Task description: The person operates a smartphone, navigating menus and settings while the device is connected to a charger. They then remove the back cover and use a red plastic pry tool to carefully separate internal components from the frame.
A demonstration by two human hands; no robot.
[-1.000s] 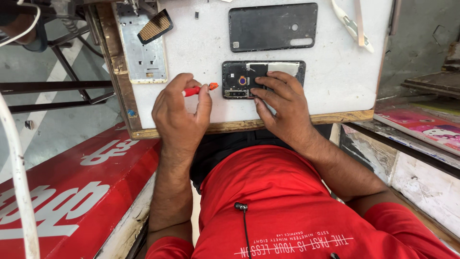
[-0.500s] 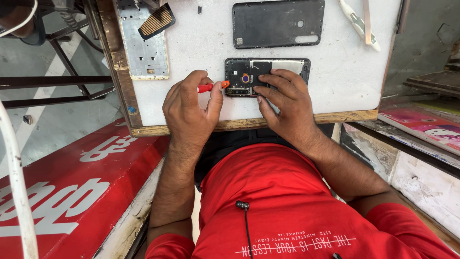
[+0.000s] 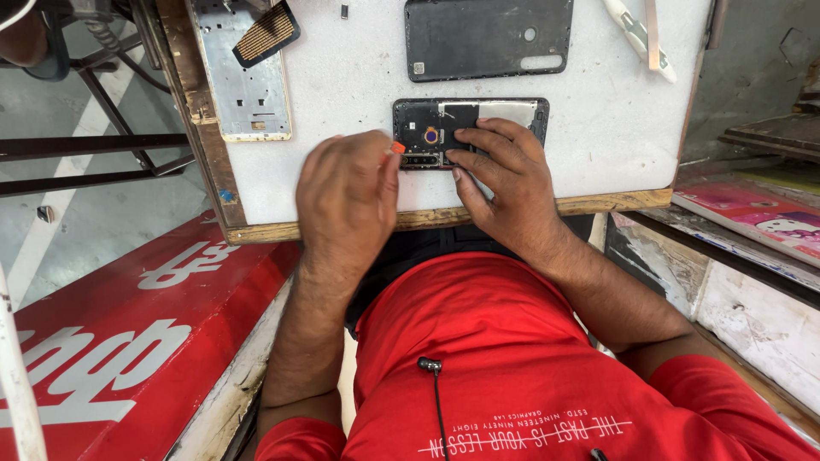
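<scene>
An opened black phone (image 3: 478, 115) lies on the white worktable (image 3: 359, 85), its inner parts and a metal shield showing. My right hand (image 3: 504, 183) presses its fingers flat on the phone, holding it down. My left hand (image 3: 346, 201) is closed around a small red-handled tool (image 3: 397, 148), whose orange-red tip reaches the phone's left end near the camera ring. Most of the tool is hidden in my fist.
The phone's black back cover (image 3: 487, 38) lies farther back. A silver phone frame (image 3: 243, 77) and a black brush (image 3: 266, 34) lie at the left. A white tool (image 3: 636, 34) rests at the far right. A red sign board (image 3: 128, 341) sits below left.
My left hand has moved right and forward, bringing the red tool's tip to the phone's left end. The right hand has stayed on the phone.
</scene>
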